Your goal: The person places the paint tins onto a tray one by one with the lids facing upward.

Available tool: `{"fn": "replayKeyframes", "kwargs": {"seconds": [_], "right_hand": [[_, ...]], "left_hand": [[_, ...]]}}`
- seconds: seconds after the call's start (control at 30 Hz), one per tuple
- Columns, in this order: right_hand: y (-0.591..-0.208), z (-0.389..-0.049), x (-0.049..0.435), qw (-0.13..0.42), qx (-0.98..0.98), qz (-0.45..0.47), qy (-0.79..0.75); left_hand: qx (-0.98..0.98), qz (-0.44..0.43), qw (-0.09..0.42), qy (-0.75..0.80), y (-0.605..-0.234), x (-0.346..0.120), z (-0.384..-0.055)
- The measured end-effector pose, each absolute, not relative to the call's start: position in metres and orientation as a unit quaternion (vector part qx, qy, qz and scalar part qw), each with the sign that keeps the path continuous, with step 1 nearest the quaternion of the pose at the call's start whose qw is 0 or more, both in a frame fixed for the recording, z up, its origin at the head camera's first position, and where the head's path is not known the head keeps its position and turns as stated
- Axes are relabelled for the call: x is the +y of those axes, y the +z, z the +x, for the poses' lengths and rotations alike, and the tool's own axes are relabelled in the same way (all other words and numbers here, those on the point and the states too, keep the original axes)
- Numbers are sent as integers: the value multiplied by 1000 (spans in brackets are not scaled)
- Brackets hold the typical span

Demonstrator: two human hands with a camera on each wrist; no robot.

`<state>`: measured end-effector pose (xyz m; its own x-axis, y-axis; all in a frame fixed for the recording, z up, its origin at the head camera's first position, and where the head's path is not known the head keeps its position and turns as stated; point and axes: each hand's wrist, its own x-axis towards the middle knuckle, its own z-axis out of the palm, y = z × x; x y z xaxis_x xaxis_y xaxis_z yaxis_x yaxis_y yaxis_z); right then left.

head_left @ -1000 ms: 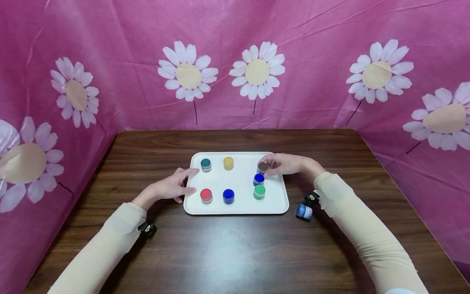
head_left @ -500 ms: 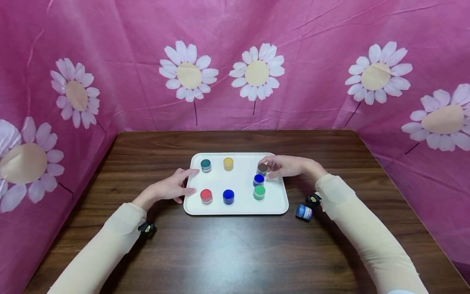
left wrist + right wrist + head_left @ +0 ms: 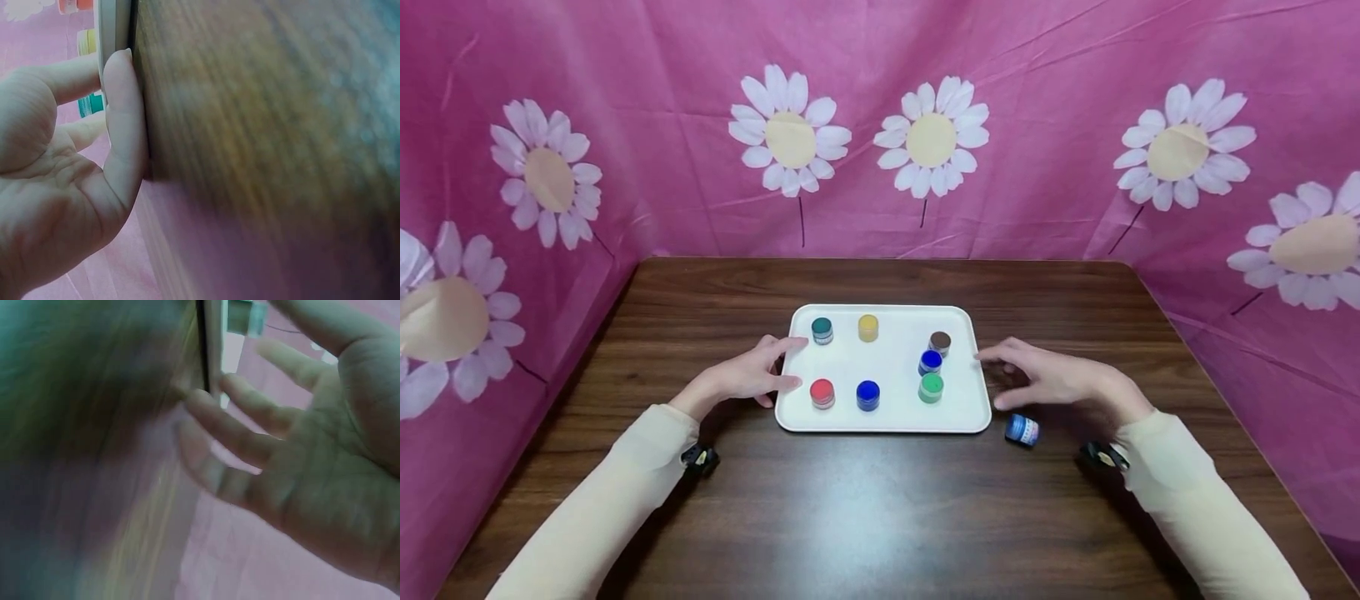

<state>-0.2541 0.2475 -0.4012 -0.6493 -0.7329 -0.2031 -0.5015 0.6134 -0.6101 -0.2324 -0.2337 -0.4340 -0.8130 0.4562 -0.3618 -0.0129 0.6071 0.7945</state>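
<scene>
A white tray (image 3: 891, 423) lies on the table, bearing several small paint jars. My left hand (image 3: 741, 375) holds its left edge: thumb and index finger reach over the rim, other fingers against the outer side (image 3: 119, 37). Just beyond the right rim, my right hand (image 3: 1052, 375) hovers over the table with loosely bent fingers and nothing in them. On the tray's right stand a brown jar (image 3: 940, 342), a blue jar (image 3: 930, 362) and a light green jar (image 3: 931, 387) in a column. Below my right hand, another blue jar (image 3: 1022, 430) lies on its side on the table.
Farther left on the tray are a dark green jar (image 3: 822, 330), a yellow jar (image 3: 868, 327), a red jar (image 3: 822, 392) and a dark blue jar (image 3: 868, 395). Pink flowered cloth (image 3: 865, 225) hangs around the brown table (image 3: 880, 279).
My right hand has let go of the brown jar and moved right, off the tray. My left hand stays at the left edge. The head view has shifted slightly.
</scene>
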Motion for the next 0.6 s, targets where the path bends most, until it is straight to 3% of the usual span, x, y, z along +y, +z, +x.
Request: {"fn": "replayKeyframes", "kwargs": {"seconds": [0.43,0.6], "right_hand": [[-392,-185,291,284,854,-349,-261],[-406,-177,291,254,841,-398,-265]], "left_hand": [[851,135,274,428,-435,-234,-233],[852,135,274,425,-435,-234,-233]]}}
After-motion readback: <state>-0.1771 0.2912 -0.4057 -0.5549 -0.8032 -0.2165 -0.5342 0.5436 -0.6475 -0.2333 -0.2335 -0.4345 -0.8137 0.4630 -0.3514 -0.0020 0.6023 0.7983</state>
